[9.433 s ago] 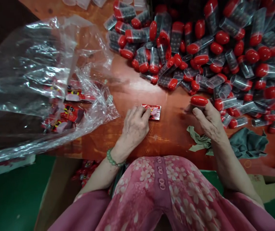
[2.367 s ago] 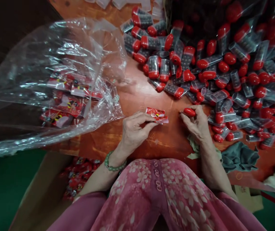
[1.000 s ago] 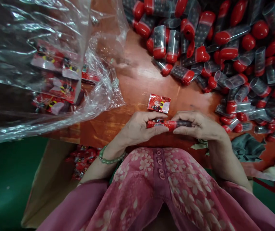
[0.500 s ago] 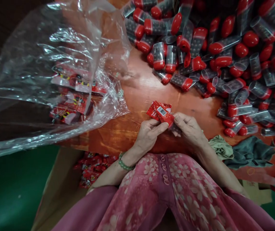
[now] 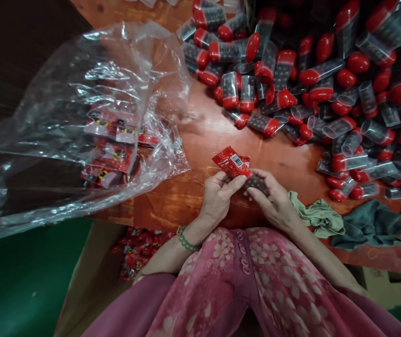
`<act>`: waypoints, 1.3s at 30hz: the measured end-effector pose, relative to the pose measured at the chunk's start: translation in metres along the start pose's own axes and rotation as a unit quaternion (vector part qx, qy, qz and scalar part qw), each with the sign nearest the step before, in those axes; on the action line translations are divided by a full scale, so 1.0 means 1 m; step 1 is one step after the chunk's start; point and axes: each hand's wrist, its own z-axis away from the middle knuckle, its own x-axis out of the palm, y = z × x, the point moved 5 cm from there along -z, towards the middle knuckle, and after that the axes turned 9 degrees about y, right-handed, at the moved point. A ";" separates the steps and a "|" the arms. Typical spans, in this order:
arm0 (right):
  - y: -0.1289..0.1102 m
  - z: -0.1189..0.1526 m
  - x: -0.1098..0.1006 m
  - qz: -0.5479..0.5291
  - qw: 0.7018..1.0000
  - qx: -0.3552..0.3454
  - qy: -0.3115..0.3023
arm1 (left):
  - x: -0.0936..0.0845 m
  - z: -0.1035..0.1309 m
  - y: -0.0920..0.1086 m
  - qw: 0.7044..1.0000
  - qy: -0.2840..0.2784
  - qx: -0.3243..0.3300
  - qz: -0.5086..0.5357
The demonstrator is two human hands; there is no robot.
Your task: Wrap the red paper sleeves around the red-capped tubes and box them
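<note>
Near the table's front edge, my left hand pinches a red printed packet with a white barcode label. A dark dotted piece extends from the packet's lower right, held between the fingers and thumb of my right hand. Whether this piece is joined to the packet or sits inside it, I cannot tell. Beyond and to the right lies a large heap of clear tubes with red caps, dark dotted material showing inside many of them.
At the left, a clear plastic bag covers several red packets. Below the table edge, a cardboard box holds more red pieces. A pale green cloth and a dark green cloth lie at the right.
My right hand has shifted its grip, and its thumb is lower, exposing more of the dark piece. The packet's top is spread flatter. The view has shifted slightly.
</note>
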 end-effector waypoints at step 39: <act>-0.002 -0.003 0.011 -0.184 0.981 0.058 -0.005 | 0.006 0.023 0.008 0.996 -0.062 -0.054 0.015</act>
